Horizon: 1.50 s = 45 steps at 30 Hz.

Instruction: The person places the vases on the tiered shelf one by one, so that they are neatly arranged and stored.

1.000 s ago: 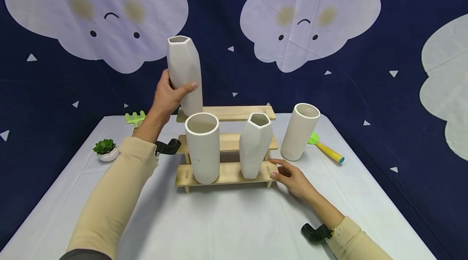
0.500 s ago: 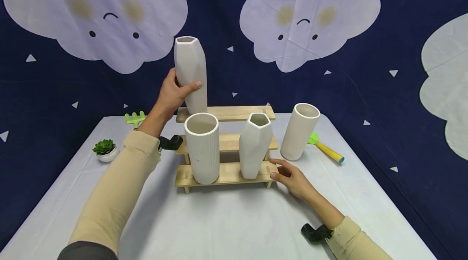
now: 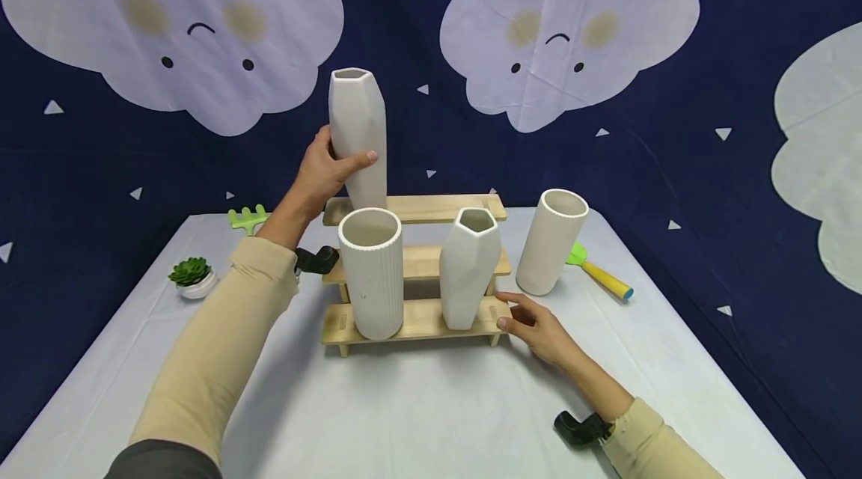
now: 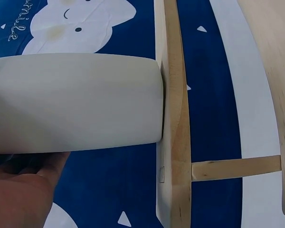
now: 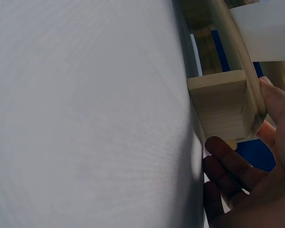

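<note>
My left hand point(image 3: 319, 177) grips a tall white faceted vase point(image 3: 358, 116) at its side, thumb across the front. The vase stands upright at the left end of the top board of a three-tier wooden stand point(image 3: 451, 207). In the left wrist view, the vase's base point(image 4: 149, 102) is right at that board point(image 4: 176, 109). My right hand point(image 3: 539, 333) holds the right end of the bottom board point(image 5: 249, 90) between thumb and forefinger, the other fingers loosely bent. A white ribbed cylinder vase point(image 3: 373, 281) and a second faceted vase point(image 3: 469, 269) stand on the bottom board.
Right of the stand is another white cylinder vase point(image 3: 552, 243), with a green and yellow toy shovel point(image 3: 606, 281) behind it. A potted succulent point(image 3: 193, 277) and a green toy rake point(image 3: 248, 218) are on the left of the white-covered table point(image 3: 404, 419).
My left hand has shifted the faceted vase a little to the right along the top board, and the vase has become more upright. My right hand has stayed at the stand's end.
</note>
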Each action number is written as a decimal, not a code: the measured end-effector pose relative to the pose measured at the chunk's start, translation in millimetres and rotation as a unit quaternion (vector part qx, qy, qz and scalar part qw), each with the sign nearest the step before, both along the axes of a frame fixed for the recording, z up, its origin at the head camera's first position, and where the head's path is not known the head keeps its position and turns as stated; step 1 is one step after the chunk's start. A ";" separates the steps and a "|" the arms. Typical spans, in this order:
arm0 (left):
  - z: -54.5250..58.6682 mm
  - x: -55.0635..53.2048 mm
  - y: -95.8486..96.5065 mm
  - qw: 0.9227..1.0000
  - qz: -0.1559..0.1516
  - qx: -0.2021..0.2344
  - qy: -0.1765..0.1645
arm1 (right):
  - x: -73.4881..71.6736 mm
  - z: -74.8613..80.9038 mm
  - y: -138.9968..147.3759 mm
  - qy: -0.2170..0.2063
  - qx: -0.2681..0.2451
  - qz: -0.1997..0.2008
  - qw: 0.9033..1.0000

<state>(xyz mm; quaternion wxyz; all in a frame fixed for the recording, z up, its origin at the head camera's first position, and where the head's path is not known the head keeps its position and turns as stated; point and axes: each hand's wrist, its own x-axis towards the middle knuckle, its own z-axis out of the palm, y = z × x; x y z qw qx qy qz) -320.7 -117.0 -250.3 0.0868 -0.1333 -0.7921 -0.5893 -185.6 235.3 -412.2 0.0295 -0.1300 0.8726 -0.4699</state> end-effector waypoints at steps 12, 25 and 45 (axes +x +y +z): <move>-1.2 -4.1 2.5 1.000 -0.013 -0.001 -0.016 | 0.2 -0.6 -0.5 -0.002 0.001 -0.001 1.000; 1.0 -2.2 5.0 1.000 -0.023 -0.003 -0.014 | -0.8 0.7 -0.8 0.000 0.005 -0.004 1.000; -2.4 1.5 3.9 0.998 -0.052 -0.016 -0.006 | 1.7 0.8 -1.5 0.011 -0.010 0.002 1.000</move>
